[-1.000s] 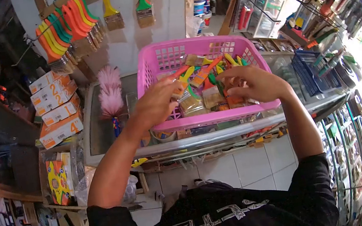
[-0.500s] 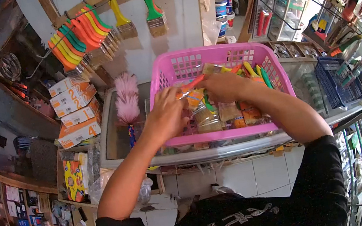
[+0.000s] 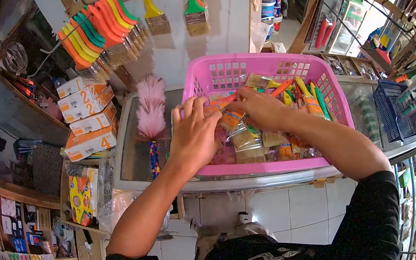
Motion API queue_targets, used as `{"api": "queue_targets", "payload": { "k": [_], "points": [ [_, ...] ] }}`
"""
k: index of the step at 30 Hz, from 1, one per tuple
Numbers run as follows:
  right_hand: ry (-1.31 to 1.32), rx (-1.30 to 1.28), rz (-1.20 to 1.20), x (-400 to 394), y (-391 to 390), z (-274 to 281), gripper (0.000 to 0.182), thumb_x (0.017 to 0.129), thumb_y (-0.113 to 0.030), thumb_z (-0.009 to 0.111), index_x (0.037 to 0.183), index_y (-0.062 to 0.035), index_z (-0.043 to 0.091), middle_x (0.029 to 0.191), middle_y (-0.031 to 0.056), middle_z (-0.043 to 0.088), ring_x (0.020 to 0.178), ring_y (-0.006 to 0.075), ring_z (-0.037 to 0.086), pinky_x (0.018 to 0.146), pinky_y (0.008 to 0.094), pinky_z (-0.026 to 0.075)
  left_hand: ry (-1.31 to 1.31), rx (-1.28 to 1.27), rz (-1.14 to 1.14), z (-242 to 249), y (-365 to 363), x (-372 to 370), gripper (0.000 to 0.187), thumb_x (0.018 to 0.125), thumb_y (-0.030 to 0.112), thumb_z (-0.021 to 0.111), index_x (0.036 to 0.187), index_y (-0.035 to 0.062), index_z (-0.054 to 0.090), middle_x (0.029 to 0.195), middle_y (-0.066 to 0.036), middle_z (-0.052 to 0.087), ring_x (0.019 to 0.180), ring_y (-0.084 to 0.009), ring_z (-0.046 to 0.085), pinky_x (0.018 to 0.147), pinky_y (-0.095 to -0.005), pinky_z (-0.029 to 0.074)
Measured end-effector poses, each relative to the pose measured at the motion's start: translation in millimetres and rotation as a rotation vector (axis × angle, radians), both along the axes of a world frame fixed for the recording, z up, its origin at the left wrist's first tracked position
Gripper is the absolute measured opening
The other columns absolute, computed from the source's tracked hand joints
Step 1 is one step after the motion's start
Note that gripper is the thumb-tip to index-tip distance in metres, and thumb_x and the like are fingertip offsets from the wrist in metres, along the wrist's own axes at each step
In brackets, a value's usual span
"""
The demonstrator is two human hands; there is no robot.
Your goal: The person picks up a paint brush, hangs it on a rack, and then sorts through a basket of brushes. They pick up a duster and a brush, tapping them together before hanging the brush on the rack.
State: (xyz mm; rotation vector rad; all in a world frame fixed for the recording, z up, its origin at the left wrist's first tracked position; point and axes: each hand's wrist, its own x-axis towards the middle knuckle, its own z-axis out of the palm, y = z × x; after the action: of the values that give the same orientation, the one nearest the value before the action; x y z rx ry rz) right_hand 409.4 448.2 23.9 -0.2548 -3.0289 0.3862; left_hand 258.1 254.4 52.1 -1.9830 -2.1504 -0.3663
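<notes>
My left hand (image 3: 195, 132) is over the left part of the pink basket (image 3: 257, 168), fingers bent and partly spread beside a packaged brush (image 3: 231, 119) with an orange label. What lies under its fingers is hidden. My right hand (image 3: 263, 108) is closed near the same brush, its fingertips by an orange-red handle (image 3: 227, 99); its exact hold is hard to make out. Around them in the basket lie several brushes with yellow, orange and green handles. One wide brush (image 3: 247, 143) with pale bristles lies below my hands.
Brushes (image 3: 112, 31) hang from wire hooks at the upper left. A pink duster (image 3: 151, 109) lies left of the basket on the glass counter (image 3: 131, 142). Stacked boxes (image 3: 89, 119) stand further left; a blue basket (image 3: 398, 110) is at the right.
The view has shifted, so the basket appears further right and lower. My left hand's fingers have opened somewhat, and the orange-labelled brush shows more clearly between my hands.
</notes>
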Motion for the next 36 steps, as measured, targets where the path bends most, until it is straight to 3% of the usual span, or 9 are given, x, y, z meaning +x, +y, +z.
{"api": "queue_targets", "payload": {
  "k": [7, 12, 15, 18, 21, 24, 27, 31, 36],
  "points": [
    [-0.005, 0.108, -0.054, -5, -6, -8, 0.044, 0.091, -0.012, 0.069, 0.134, -0.0183, 0.068, 0.121, 0.0124, 0.058, 0.117, 0.0348, 0.063, 0.095, 0.0474, 0.053, 0.0, 0.009, 0.005, -1, -1, 0, 0.047, 0.072, 0.021, 0.086, 0.115, 0.0075, 0.074, 0.136, -0.014, 0.056, 0.138, -0.0317, 0.044, 0.113, -0.0528, 0.031],
    [0.059, 0.212, 0.0, -7, -2, -5, 0.031, 0.092, -0.01, 0.061, 0.121, -0.0126, 0.072, 0.12, 0.0125, 0.061, 0.122, 0.0332, 0.061, 0.096, 0.0467, 0.057, -0.037, 0.065, 0.002, -3, 0, 0, 0.061, 0.076, 0.026, 0.086, 0.13, 0.0097, 0.064, 0.133, -0.012, 0.058, 0.132, -0.0311, 0.049, 0.11, -0.0518, 0.033],
    [0.066, 0.215, -0.031, -3, -2, 8, 0.035, 0.089, -0.01, 0.064, 0.123, -0.0133, 0.071, 0.122, 0.0127, 0.061, 0.124, 0.0316, 0.059, 0.098, 0.0454, 0.056, -0.083, 0.133, -0.01, -5, 2, -1, 0.067, 0.08, 0.029, 0.085, 0.137, 0.0096, 0.057, 0.131, -0.013, 0.06, 0.129, -0.0318, 0.052, 0.108, -0.051, 0.034],
    [0.116, 0.184, 0.004, 0, 6, 8, 0.038, 0.087, -0.01, 0.066, 0.125, -0.0101, 0.068, 0.122, 0.0138, 0.061, 0.124, 0.0343, 0.058, 0.1, 0.0467, 0.054, -0.148, 0.198, -0.014, -2, 0, 0, 0.068, 0.083, 0.028, 0.083, 0.14, 0.0075, 0.053, 0.126, -0.015, 0.062, 0.124, -0.034, 0.055, 0.107, -0.0507, 0.036],
    [0.287, 0.163, 0.072, 1, 13, 9, 0.032, 0.093, -0.008, 0.064, 0.124, -0.0016, 0.064, 0.114, 0.0183, 0.061, 0.115, 0.0396, 0.058, 0.098, 0.0476, 0.05, -0.197, 0.272, -0.015, -2, -2, -1, 0.067, 0.085, 0.026, 0.081, 0.141, 0.0056, 0.05, 0.122, -0.017, 0.065, 0.12, -0.0364, 0.058, 0.105, -0.05, 0.037],
    [0.392, 0.007, 0.078, 0, 15, 14, 0.028, 0.097, -0.009, 0.06, 0.124, -0.0009, 0.063, 0.12, 0.0219, 0.064, 0.118, 0.0405, 0.06, 0.098, 0.053, 0.05, -0.255, 0.313, -0.007, -4, -2, -4, 0.066, 0.088, 0.025, 0.079, 0.142, 0.0042, 0.048, 0.119, -0.019, 0.066, 0.117, -0.0381, 0.06, 0.103, -0.049, 0.039],
    [0.469, -0.174, 0.077, 3, 4, 34, 0.024, 0.102, -0.011, 0.056, 0.123, 0.0003, 0.061, 0.111, 0.0251, 0.067, 0.105, 0.0423, 0.065, 0.091, 0.0513, 0.051, -0.304, 0.302, 0.038, -4, -3, -5, 0.062, 0.091, 0.025, 0.076, 0.141, 0.0023, 0.048, 0.117, -0.021, 0.067, 0.114, -0.0392, 0.062, 0.101, -0.0482, 0.04],
    [0.411, -0.521, -0.012, 13, -7, 61, 0.023, 0.106, -0.014, 0.054, 0.123, 0.0015, 0.06, 0.091, 0.015, 0.066, 0.082, 0.0268, 0.066, 0.076, 0.0387, 0.053, -0.412, 0.324, -0.013, 2, 3, -5, 0.045, 0.095, 0.023, 0.071, 0.131, 0.0004, 0.056, 0.102, -0.021, 0.071, 0.103, -0.0393, 0.067, 0.098, -0.0471, 0.045],
    [0.436, -0.849, -0.005, 20, -6, 60, 0.024, 0.109, -0.015, 0.055, 0.125, 0.0016, 0.06, 0.085, 0.0016, 0.06, 0.077, 0.0082, 0.058, 0.069, 0.0266, 0.05, -1.002, 0.457, -0.202, 13, 23, 1, 0.029, 0.103, 0.02, 0.064, 0.123, -0.0004, 0.062, 0.099, -0.012, 0.072, 0.096, -0.02, 0.069, 0.086, -0.0346, 0.053]
  ]
}}
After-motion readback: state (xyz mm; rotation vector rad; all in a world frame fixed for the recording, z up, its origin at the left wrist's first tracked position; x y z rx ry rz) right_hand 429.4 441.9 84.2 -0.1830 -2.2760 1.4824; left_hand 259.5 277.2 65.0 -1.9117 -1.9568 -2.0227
